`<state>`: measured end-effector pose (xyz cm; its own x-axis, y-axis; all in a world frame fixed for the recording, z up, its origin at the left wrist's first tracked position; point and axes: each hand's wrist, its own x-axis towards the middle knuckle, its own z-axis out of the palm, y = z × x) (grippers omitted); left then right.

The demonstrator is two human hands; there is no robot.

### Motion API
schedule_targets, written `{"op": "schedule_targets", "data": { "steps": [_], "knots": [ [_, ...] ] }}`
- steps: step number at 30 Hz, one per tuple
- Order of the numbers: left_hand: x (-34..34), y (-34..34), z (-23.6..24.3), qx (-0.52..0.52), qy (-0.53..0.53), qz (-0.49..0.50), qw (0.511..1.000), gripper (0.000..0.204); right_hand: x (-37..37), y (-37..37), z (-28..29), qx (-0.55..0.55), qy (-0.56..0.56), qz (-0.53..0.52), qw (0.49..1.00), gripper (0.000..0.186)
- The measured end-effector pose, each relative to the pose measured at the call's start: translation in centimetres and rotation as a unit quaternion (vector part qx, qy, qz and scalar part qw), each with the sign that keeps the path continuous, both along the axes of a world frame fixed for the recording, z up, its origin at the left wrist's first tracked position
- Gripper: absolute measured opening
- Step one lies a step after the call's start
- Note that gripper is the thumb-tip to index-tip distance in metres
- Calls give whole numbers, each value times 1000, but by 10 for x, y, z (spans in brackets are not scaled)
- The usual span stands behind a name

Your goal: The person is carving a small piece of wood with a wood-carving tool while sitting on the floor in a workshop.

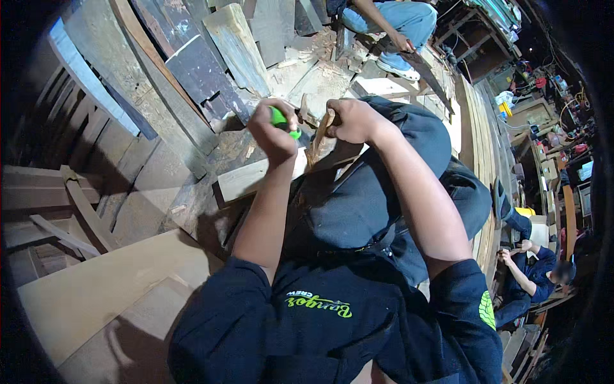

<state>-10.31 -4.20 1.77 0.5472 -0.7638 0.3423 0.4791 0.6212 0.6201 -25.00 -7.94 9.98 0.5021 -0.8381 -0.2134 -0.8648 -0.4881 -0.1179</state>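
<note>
My left hand (275,130) is closed around a bright green object (279,118), perhaps a tool handle; the fingers cover most of it, so its kind does not show. To its right, my right hand (355,120) grips a narrow brown piece of wood (320,137) between thumb and fingers. The wood stands tilted over the edge of my lap, its lower end near a pale board (246,180). A small gap separates the two hands. Beyond them lies a small brown wood offcut (304,107).
Ahead, a crouching person in jeans (409,19) holds a handsaw (432,78). Another person (534,275) sits at the right. Planks (198,77) lean at the left, and long boards (476,128) run along the right. A wide pale panel (96,281) lies near left.
</note>
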Motion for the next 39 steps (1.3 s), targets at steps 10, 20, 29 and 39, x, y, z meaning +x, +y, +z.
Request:
{"op": "schedule_targets", "data": {
  "steps": [10,20,29,39],
  "knots": [
    [3,-18,-17,0,82,-99,992,48,0,-7,-2,3,3,-3,1000,54],
    [-35,5,-27,38,-24,-118,992,34,1,0,-3,-13,-10,7,1000,48],
    [-3,0,-11,-28,21,-71,997,45,14,2,17,2,9,-23,1000,57],
    [4,-2,14,-39,-17,-62,997,47,5,-7,10,-24,0,2,1000,55]
  ]
}}
